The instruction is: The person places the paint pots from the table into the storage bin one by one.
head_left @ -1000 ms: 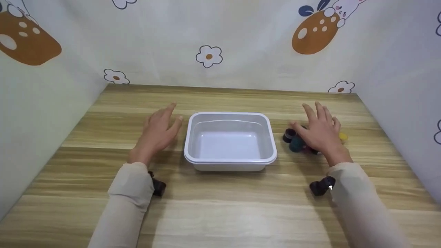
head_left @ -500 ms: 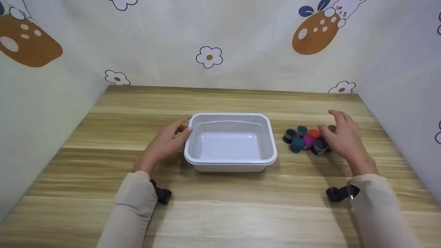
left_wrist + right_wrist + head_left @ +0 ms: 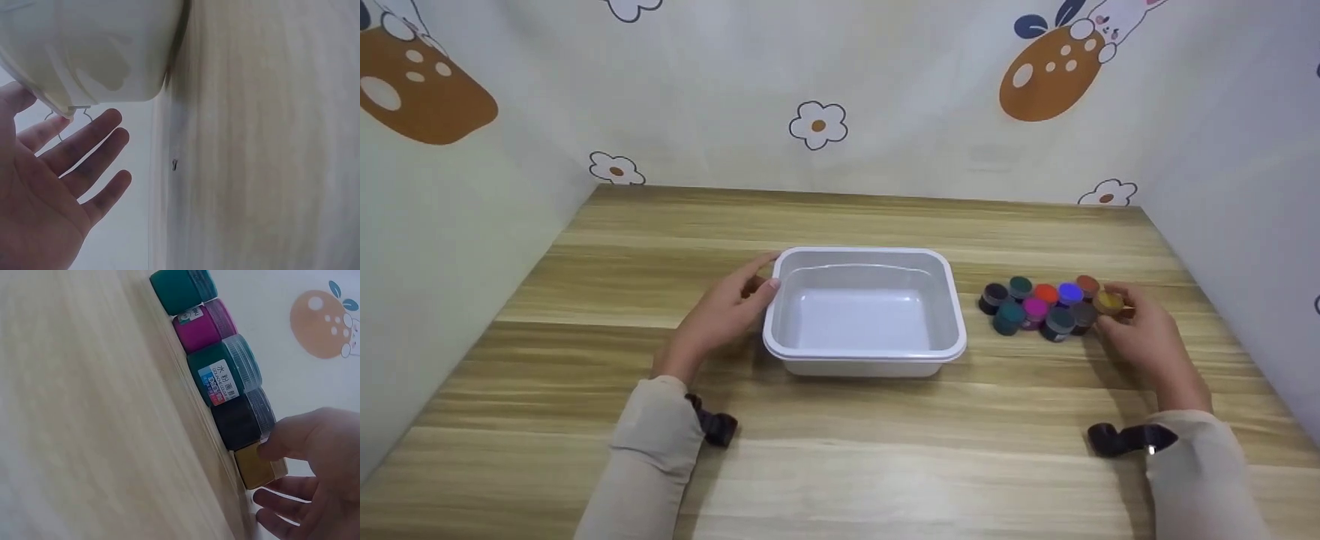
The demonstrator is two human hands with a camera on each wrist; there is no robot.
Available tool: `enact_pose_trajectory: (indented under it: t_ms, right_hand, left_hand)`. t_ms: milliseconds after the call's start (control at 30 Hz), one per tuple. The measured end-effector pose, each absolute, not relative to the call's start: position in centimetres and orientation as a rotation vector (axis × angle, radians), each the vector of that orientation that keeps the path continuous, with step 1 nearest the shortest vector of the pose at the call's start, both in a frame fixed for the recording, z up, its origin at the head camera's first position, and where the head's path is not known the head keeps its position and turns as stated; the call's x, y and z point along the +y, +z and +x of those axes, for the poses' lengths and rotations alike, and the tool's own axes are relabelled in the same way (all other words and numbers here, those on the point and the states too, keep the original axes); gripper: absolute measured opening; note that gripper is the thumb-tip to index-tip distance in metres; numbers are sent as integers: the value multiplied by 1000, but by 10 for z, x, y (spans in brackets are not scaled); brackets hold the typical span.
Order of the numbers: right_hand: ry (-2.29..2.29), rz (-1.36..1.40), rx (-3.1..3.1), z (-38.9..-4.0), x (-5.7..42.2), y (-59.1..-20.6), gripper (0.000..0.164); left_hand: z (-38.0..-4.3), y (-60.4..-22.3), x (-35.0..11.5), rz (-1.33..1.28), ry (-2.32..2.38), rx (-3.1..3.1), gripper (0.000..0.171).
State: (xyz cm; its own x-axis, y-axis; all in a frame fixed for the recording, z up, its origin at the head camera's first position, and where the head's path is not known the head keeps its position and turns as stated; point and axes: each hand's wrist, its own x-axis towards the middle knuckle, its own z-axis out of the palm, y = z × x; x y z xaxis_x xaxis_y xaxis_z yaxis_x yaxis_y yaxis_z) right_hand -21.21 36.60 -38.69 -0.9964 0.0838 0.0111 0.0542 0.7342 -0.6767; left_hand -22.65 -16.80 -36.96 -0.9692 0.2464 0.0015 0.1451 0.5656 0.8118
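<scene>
A white plastic tub stands on the wooden table. At its left side my left hand touches the rim with thumb and index fingertips; in the left wrist view the other fingers are spread and extended. To the right of the tub, small paint jars stand in a close cluster. At the cluster's right end my right hand pinches a yellow paint jar between thumb and fingers. The right wrist view shows this yellow jar beside a dark jar, upright on the table.
Other jars include a magenta one, a red one, a blue one and a teal one. A patterned curtain bounds the table at the back and sides.
My left hand has moved right to the tub's rim. My right hand has moved right and down across the jars and now holds the yellow one. The tub looks unmoved.
</scene>
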Motion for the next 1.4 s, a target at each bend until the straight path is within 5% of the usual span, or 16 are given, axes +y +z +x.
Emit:
enact_pose_trajectory:
  t_ms: [767,1400]
  right_hand:
    - [1080,-187,-2846,-214,373,-391,54]
    - [1056,-142,-2750,-206,364,-373,51]
  left_hand:
    - [-219,-377,-178,573,1551,2406,75]
    - [-218,-378,-179,541,1556,2383,76]
